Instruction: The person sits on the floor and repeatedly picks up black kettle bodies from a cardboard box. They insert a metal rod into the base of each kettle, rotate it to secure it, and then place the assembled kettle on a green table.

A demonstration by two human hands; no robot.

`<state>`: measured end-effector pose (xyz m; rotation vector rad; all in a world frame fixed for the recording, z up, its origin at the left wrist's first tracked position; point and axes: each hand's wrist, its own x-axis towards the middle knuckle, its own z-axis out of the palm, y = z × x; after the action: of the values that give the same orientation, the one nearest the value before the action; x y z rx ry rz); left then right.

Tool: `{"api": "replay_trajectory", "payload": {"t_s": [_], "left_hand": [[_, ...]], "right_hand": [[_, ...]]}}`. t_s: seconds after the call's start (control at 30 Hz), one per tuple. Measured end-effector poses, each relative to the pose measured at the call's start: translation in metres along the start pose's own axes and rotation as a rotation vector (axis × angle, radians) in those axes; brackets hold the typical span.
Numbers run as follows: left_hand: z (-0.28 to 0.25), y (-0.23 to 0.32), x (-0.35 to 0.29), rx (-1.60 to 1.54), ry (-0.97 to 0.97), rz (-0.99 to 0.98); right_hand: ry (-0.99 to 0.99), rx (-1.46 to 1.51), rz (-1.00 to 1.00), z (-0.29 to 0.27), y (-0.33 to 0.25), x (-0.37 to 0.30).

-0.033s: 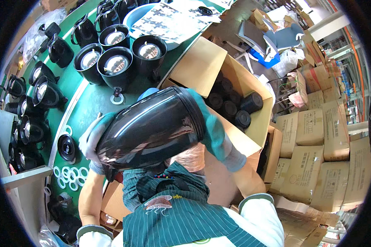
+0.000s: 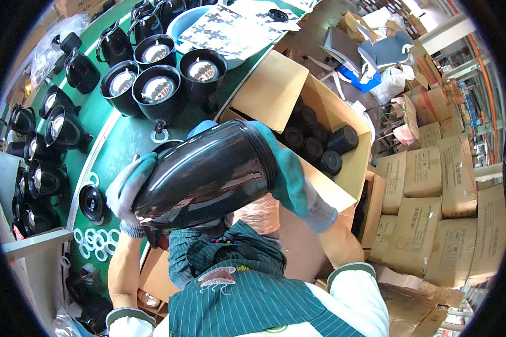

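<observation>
Grey-and-green-gloved left hand (image 2: 130,188) and right hand (image 2: 289,174) grip a glossy black tapered vessel (image 2: 205,174) at centre; flat white rings (image 2: 100,239) lie lower left.

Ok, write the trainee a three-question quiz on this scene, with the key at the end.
1. True or false: the left hand and right hand are both gloved.
2. What do they hold? a) a white ring; b) a black jug; c) a blue basin.
3. Fill in: the black cylinders lie in an open ____.
Key: 1 true; 2 b; 3 carton.
</observation>
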<state>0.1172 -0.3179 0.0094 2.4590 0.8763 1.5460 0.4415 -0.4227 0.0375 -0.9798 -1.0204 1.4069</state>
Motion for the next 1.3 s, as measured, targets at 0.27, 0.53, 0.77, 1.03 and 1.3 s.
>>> {"api": "replay_trajectory", "payload": {"t_s": [0.27,0.53,0.77,1.03,1.3], "left_hand": [[0.003,0.023,0.018,-0.055,-0.063,-0.061],[0.026,0.032,0.023,-0.117,-0.106,-0.138],[0.042,0.017,0.023,-0.053,-0.205,-0.149],[0.03,0.032,0.059,-0.032,-0.225,0.176],[0.012,0.04,0.079,0.044,-0.186,0.22]], "right_hand": [[0.248,-0.281,-0.095,0.006,0.027,-0.011],[0.541,-0.28,-0.187,0.029,0.034,-0.033],[0.573,-0.243,-0.255,0.025,0.031,-0.034],[0.185,0.167,-0.025,-0.008,-0.003,-0.016],[0.273,0.106,-0.24,0.006,-0.018,-0.006]]}}
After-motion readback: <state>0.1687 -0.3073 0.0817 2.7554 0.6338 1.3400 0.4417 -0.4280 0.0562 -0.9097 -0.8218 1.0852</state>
